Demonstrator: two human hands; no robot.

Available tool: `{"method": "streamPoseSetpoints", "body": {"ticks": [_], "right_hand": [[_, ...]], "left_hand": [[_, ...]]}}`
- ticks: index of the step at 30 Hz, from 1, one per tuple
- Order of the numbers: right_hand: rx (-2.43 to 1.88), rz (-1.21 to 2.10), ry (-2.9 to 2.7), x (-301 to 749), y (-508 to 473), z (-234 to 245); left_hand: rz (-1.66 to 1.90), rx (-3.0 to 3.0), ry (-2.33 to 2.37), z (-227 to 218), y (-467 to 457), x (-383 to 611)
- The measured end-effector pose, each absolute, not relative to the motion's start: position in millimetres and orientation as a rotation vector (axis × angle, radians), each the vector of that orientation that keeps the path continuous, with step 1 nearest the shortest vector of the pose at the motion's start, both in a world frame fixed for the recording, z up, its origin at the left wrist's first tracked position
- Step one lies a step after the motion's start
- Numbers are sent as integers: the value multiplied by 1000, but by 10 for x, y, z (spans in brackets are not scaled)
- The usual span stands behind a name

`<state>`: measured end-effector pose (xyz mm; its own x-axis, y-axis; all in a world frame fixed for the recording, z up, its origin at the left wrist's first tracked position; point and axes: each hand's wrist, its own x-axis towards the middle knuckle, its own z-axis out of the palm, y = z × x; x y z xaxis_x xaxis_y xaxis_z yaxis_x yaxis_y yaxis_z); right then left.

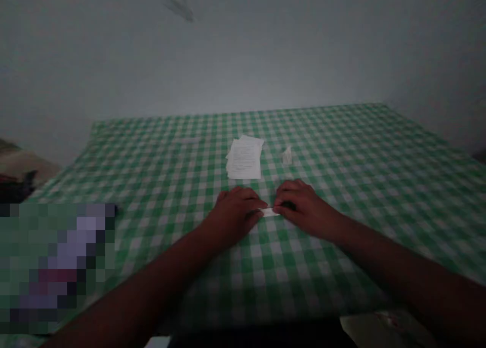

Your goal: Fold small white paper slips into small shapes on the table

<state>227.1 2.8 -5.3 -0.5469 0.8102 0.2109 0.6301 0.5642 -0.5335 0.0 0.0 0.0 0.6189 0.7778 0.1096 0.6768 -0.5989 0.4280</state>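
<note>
A narrow white strip of paper (pixel 270 212) is stretched between my two hands, low over the checked cloth. My left hand (pixel 238 209) pinches its left end between thumb and fingers. At the right end, my right hand (pixel 298 204) grips it the same way, fingers curled. Whether the strip is folded or a single layer cannot be made out. Just beyond my hands lies a loose stack of printed white sheets (pixel 245 159), its edges uneven. Right of that stack stands a small folded piece of paper (pixel 287 155).
A green and white checked cloth (pixel 152 176) covers the wide surface. A faint pale flat item (pixel 188 141) lies at the back left. The lower left is blurred by a pixelated patch (pixel 56 267). A plain grey wall (pixel 243 49) rises behind.
</note>
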Motion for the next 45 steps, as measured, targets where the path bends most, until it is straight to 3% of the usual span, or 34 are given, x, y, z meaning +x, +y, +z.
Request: {"method": "streamPoseSetpoints", "body": {"ticks": [35,45], "right_hand": [[-1257,449,-2372,2163,-93,-11],[-1291,332,-2143,2122,-110,-9]], "left_hand": [[433,2364,1290,11,-15,15],[449,2417,1469,61,-174,114]]}}
